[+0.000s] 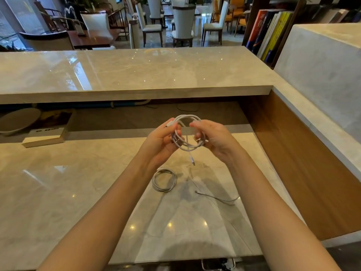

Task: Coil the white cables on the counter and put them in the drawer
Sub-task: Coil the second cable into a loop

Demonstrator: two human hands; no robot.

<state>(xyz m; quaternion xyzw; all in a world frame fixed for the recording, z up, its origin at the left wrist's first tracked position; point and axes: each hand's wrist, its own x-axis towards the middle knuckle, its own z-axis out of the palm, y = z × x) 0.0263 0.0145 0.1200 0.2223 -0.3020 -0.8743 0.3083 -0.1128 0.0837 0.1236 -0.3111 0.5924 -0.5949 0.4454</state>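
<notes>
A white cable [186,132] wound into a loose coil hangs in the air above the marble counter [58,182]. My left hand [162,138] grips its left side and my right hand [213,136] grips its right side. One plug end [192,160] dangles below the coil. A second white cable [164,179], coiled, lies flat on the counter under my hands. A third white cable [216,198] lies uncoiled to its right, partly behind my right forearm. At the bottom edge, a metal drawer handle [216,266] shows.
A raised marble ledge [136,71] runs across the back. Under it on the left sit a book [46,132] and a grey round dish [17,120]. A wooden side panel [304,163] closes the right. Chairs and books stand beyond.
</notes>
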